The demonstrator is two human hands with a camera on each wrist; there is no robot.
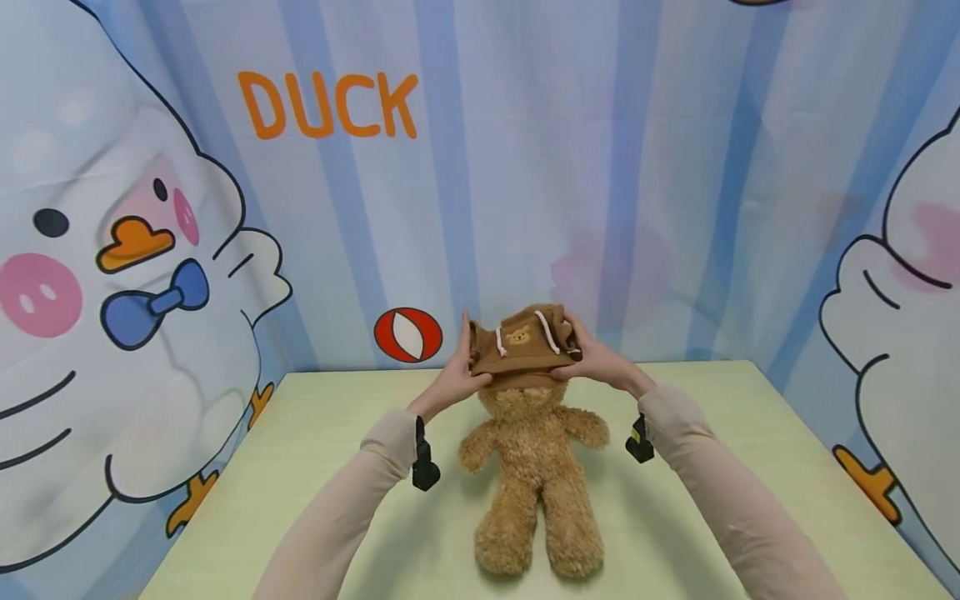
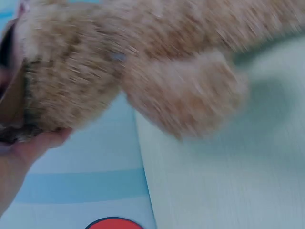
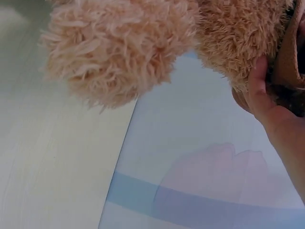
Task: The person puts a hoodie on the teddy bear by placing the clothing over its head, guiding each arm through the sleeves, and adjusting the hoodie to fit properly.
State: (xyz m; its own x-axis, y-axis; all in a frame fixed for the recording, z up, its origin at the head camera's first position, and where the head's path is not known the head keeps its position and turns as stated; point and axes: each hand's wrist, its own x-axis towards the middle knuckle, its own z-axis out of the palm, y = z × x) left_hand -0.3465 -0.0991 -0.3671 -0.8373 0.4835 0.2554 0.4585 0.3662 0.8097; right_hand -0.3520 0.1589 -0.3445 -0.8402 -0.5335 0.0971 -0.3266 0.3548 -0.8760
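A shaggy tan teddy bear [image 1: 536, 450] lies on its back on the table, legs toward me. Over the upper part of its head sits a small brown hoodie [image 1: 517, 342] with white drawstrings and a bear-face patch. My left hand [image 1: 457, 375] grips the garment's left side, and my right hand [image 1: 596, 358] grips its right side. In the left wrist view the left thumb [image 2: 45, 143] lies against the bear's head fur. The right wrist view has the right thumb [image 3: 259, 81] against the fur beside the brown cloth. The bear's ears are hidden.
The pale yellow-green table [image 1: 337, 467] extends to both sides of the bear. Behind it hangs a blue striped curtain [image 1: 525, 167] printed with ducks and a red ball. A black wrist device [image 1: 424, 467] hangs at the left cuff, another [image 1: 640, 442] at the right.
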